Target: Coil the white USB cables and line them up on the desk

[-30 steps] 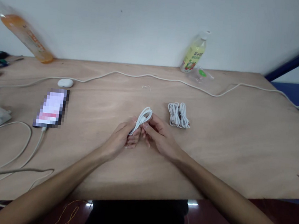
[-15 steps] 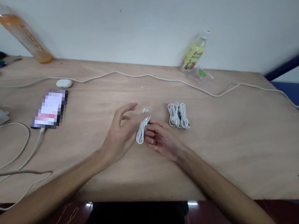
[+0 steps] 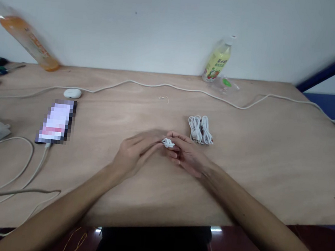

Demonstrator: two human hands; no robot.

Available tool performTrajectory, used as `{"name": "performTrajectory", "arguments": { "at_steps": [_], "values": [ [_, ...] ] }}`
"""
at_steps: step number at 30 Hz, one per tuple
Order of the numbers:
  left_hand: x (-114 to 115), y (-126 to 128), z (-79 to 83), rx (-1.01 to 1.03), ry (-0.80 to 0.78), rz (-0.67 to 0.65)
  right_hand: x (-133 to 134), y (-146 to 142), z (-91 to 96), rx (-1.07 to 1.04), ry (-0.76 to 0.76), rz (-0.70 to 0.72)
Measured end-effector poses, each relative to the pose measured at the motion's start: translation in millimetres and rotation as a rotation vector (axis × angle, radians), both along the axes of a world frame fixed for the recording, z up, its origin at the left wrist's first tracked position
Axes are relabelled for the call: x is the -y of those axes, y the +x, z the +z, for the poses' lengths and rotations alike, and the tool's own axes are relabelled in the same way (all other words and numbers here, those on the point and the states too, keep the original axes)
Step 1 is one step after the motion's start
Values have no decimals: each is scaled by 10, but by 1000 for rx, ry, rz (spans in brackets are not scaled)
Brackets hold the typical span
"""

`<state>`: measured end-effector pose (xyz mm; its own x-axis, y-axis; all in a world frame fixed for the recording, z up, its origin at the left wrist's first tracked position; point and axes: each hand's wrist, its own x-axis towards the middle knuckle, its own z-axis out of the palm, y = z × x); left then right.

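A bundled white cable (image 3: 168, 142) is held between my two hands above the middle of the table. My left hand (image 3: 136, 150) closes on its left end, the fingers together and slightly blurred. From the other side, my right hand (image 3: 187, 153) grips the bundle with thumb and curled fingers. Much of the cable is hidden, with its looped end facing me. Just beyond my right hand, more coiled white cables (image 3: 199, 129) lie side by side on the tabletop.
A phone (image 3: 56, 122) on a charging cord lies at left, below a white earbud case (image 3: 72, 93). A long white cord (image 3: 165, 84) crosses the table (image 3: 256, 159). Against the wall stand an orange bottle (image 3: 29, 41) and a yellow-labelled bottle (image 3: 218, 63).
The cable bundle has turned from upright to end-on, its loops now towards me. My left hand's raised fingers have come down and closed around it. The other cables have stayed put.
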<state>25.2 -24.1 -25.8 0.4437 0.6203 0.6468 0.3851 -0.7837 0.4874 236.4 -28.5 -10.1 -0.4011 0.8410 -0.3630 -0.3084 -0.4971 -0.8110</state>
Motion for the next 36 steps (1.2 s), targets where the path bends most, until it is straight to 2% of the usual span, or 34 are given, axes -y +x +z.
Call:
{"name": "performTrajectory", "arguments": {
  "at_steps": [4, 10, 13, 15, 18, 20, 22, 24, 29, 32, 34, 36],
  "values": [
    [52, 26, 36, 64, -147, 24, 20, -18, -30, 55, 91, -6],
    [86, 106, 154, 366, -623, 89, 39, -34, -46, 188, 435, 82],
    [69, 131, 190, 525, -878, 59, 49, -44, -16, 287, 563, 55],
    [44, 133, 192, 604, -1011, 29, 57, -53, -11, 382, 715, 23],
    [4, 122, 180, 658, -1146, -32, 70, -67, -29, 500, 920, -23],
    [-11, 112, 176, 636, -1195, -82, 81, -76, -47, 531, 979, -48],
    [-11, 101, 179, 593, -1183, -120, 90, -84, -62, 521, 976, -57],
    [2, 86, 179, 536, -1075, -109, 92, -87, -73, 493, 926, -67],
    [17, 25, 116, 276, -567, -48, 70, -69, -85, 385, 675, -98],
    [-6, -1, 62, 231, -339, -20, 53, -55, -78, 297, 560, -72],
    [-17, -5, 48, 231, -277, -11, 43, -52, -73, 265, 519, -71],
    [-15, 1, 56, 226, -279, -19, 33, -52, -73, 239, 479, -75]
  ]
}}
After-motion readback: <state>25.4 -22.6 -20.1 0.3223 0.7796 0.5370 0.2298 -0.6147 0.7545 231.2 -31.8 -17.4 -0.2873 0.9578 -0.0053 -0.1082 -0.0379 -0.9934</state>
